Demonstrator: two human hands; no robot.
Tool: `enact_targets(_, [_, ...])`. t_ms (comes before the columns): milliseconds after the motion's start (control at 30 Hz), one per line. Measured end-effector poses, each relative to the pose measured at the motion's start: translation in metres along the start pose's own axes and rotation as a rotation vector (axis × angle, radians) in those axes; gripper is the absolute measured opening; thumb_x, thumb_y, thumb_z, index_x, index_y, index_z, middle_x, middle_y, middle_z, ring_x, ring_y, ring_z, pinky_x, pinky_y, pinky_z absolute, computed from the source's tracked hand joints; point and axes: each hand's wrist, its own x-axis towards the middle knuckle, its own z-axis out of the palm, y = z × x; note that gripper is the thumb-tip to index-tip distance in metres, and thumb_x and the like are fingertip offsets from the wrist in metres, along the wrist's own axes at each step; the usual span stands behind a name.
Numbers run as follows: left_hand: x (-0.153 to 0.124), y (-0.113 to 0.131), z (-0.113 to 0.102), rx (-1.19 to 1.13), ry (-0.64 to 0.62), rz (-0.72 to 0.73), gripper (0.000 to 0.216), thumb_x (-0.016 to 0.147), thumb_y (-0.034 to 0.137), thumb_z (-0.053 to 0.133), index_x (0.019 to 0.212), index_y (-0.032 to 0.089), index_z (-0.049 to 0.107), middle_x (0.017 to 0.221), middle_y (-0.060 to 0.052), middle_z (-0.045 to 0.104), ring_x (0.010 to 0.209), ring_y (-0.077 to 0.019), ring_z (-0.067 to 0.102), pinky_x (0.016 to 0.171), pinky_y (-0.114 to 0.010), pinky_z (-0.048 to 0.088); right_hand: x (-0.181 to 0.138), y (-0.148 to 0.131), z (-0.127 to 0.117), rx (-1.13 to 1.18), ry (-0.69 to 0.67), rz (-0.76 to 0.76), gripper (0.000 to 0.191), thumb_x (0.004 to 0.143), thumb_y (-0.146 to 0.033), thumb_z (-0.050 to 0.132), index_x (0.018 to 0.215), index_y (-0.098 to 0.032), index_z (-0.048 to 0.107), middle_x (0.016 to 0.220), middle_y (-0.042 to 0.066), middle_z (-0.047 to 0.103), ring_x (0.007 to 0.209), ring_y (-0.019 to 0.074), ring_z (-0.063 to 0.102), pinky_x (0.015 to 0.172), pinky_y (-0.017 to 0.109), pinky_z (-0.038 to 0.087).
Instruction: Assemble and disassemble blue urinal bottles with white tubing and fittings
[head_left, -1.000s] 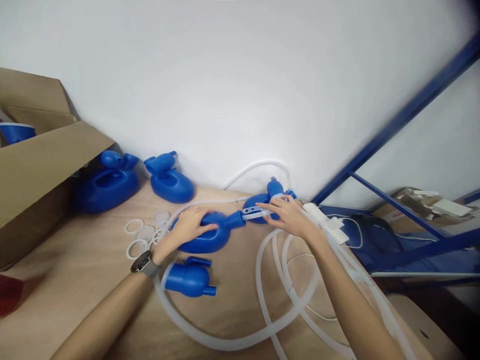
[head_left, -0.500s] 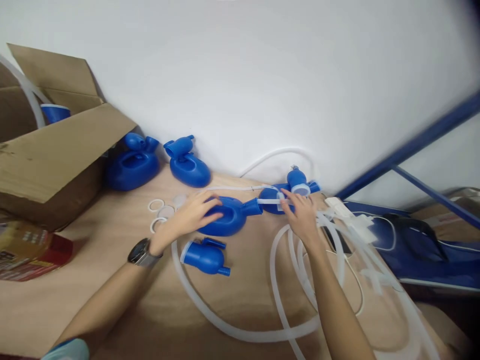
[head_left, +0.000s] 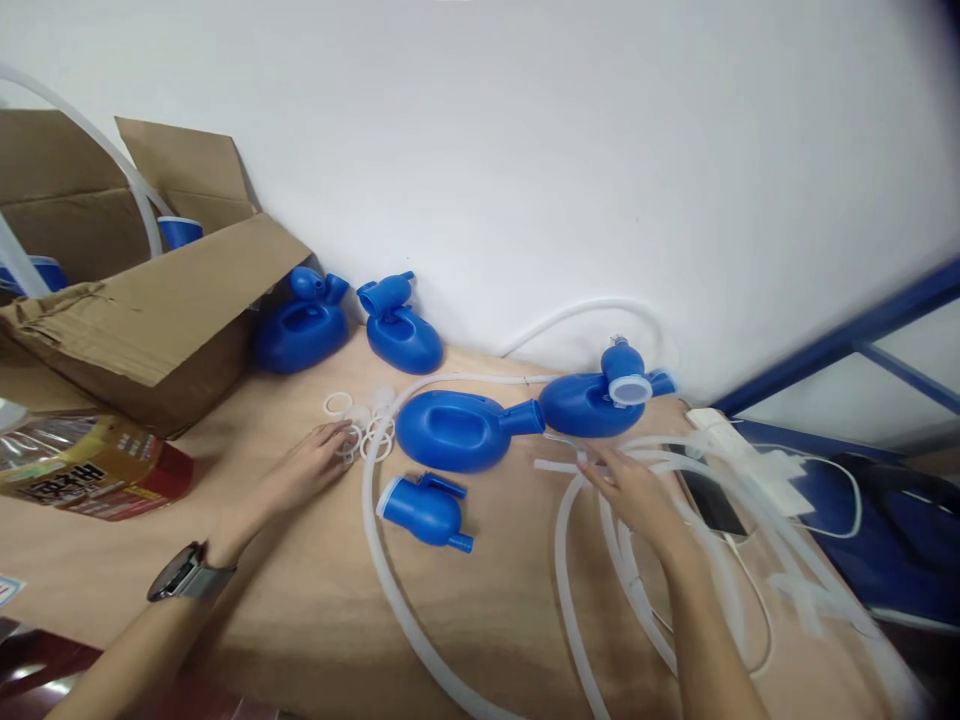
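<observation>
My left hand, wearing a watch, reaches to several white rings on the table, fingers stretched out at them. My right hand has its fingers closed on a translucent white tube, whose cut end points left. Between my hands lies a blue plastic urinal bottle, its spout toward the right. Nearer to me is a loose blue cap piece with a white rim and a narrow nozzle. Another blue bottle with a cap piece on it sits beyond my right hand.
Two more blue bottles stand by the wall, beside an open cardboard box with tubes in it. A drink bottle lies at left. Coiled tubing, a phone and a white power strip are at right.
My left hand has left the middle bottle and moved left to the rings. My right hand has drawn the tube end away from the bottle's spout, toward me. The view has shifted left.
</observation>
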Motion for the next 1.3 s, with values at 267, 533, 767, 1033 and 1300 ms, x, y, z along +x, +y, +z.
enact_targets(267, [0.003,-0.008,-0.023,-0.04,0.15,-0.088,0.058,0.09,0.056,0.054,0.136,0.02,0.059,0.13,-0.016,0.071,0.117,-0.0373,0.069,0.098,-0.048,0.057,0.012,-0.037,0.031,0.373,-0.06,-0.057,0.081,0.099,-0.064,0.049,0.167,-0.024,0.029,0.163,0.014,0.042,0.154,0.0319,0.041,0.127,0.056,0.037])
enact_targets(533, [0.014,0.097,-0.058,-0.272,0.257,0.209,0.061,0.098,0.045,0.066,0.153,0.027,0.046,0.126,-0.008,0.073,0.112,-0.0265,0.073,0.096,-0.037,0.06,-0.022,-0.118,-0.026,0.575,-0.026,-0.304,0.055,0.102,-0.059,0.054,0.152,-0.036,0.052,0.153,0.007,0.053,0.145,0.0258,0.051,0.127,0.048,0.04])
enact_targets(767, [0.062,0.206,-0.032,-0.141,0.439,0.659,0.072,0.105,0.026,0.059,0.168,0.023,0.023,0.147,-0.016,0.062,0.136,-0.0301,0.06,0.111,-0.045,0.054,-0.024,-0.166,-0.015,0.974,-0.111,-0.244,0.063,0.102,-0.058,0.053,0.158,-0.034,0.041,0.149,0.007,0.058,0.129,0.0214,0.062,0.114,0.041,0.051])
enact_targets(1033, [0.132,0.181,-0.03,-0.086,0.334,0.349,0.057,0.107,0.054,0.051,0.151,0.019,0.052,0.15,-0.016,0.058,0.136,-0.032,0.059,0.114,-0.045,0.049,0.046,-0.091,-0.008,1.259,0.264,0.11,0.03,0.084,-0.047,0.054,0.08,-0.019,0.064,0.063,-0.002,0.047,0.057,0.0117,0.043,0.052,0.023,0.033])
enact_targets(1300, [0.153,0.143,0.006,-0.024,0.186,0.259,0.048,0.109,0.057,0.043,0.105,0.02,0.072,0.105,-0.01,0.075,0.1,-0.029,0.071,0.092,-0.04,0.052,0.087,-0.099,0.028,1.062,0.208,-0.079,0.034,0.088,-0.054,0.064,0.095,-0.022,0.071,0.104,0.005,0.071,0.099,0.0194,0.064,0.096,0.032,0.05])
